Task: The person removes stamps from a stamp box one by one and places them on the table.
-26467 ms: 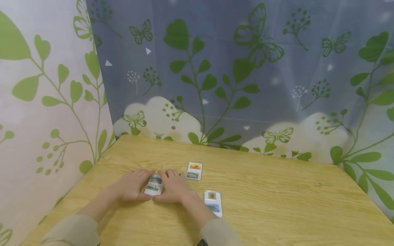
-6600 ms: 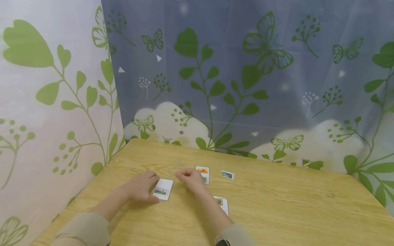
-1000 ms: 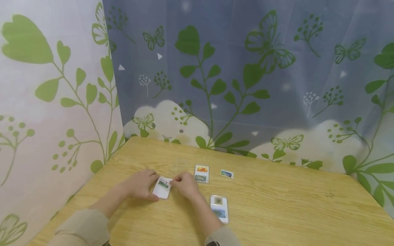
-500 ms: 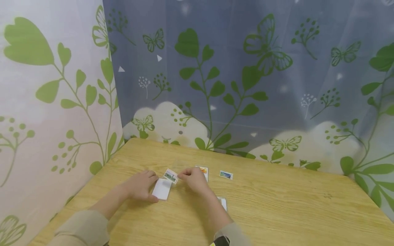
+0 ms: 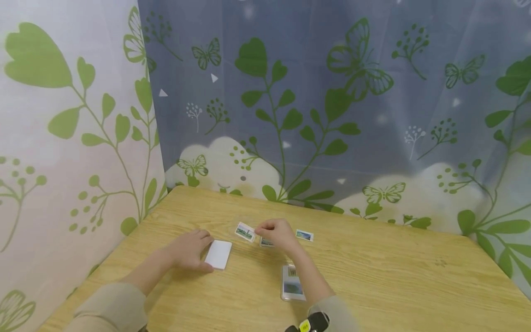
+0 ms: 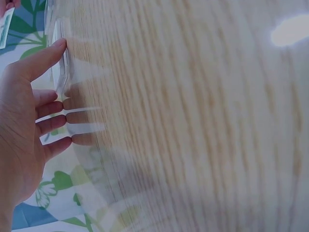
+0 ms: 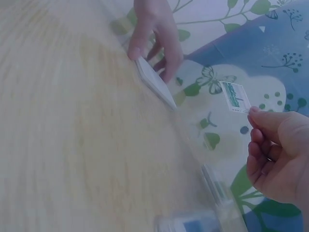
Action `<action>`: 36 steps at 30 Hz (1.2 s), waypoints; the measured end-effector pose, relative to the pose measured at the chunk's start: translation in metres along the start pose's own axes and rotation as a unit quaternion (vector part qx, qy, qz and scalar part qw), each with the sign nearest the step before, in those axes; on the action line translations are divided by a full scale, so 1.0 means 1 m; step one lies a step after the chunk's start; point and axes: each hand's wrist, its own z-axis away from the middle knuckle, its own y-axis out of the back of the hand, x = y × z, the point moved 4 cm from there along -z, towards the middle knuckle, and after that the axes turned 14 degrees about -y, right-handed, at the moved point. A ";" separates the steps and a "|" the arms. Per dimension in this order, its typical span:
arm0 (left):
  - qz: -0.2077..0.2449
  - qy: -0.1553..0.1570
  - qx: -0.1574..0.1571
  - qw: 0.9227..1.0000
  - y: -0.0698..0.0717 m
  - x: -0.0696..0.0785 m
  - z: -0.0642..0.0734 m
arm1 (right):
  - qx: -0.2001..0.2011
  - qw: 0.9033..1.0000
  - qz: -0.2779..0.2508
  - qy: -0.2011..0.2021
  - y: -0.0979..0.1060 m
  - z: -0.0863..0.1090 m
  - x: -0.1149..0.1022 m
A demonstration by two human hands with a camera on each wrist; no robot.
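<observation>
My right hand [image 5: 281, 236] pinches a small postage stamp [image 5: 244, 232] by one edge, between thumb and index finger. The stamp has a white border and a green landscape picture; the right wrist view shows it held up off the table. My left hand [image 5: 187, 251] holds a thin white card block [image 5: 219, 255] by its left side, thumb at the near corner and fingers at the far one. No picture lies on its white face. In the left wrist view the block [image 6: 59, 63] appears edge-on against the fingers.
Another stamp [image 5: 304, 235], with a blue-green picture, lies flat to the right. A clear case [image 5: 292, 287] with two pictures sits nearer me, partly behind my forearm. A second case [image 5: 267, 242] is mostly covered by my right hand. Patterned curtains [image 5: 265, 92] border the wooden table [image 5: 373, 267].
The stamp has come off the white block and moved right and away from me with my right hand. My left hand has stayed on the block. Earlier, the block showed two pictures.
</observation>
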 end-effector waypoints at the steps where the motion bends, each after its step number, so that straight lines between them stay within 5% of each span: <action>1: 0.001 0.000 0.000 1.000 0.000 0.000 0.000 | 0.000 1.000 0.002 -0.003 0.002 -0.001 0.003; 12: 0.004 0.003 -0.003 1.000 -0.003 -0.002 0.000 | -0.024 0.999 -0.009 -0.022 0.030 0.000 0.029; 24: 0.011 0.005 -0.009 1.000 0.002 0.002 0.001 | 0.021 0.998 -0.010 -0.060 0.068 0.005 0.060; 36: 0.017 0.008 -0.011 1.000 -0.001 -0.001 0.000 | 0.005 0.998 0.001 -0.061 0.088 0.010 0.088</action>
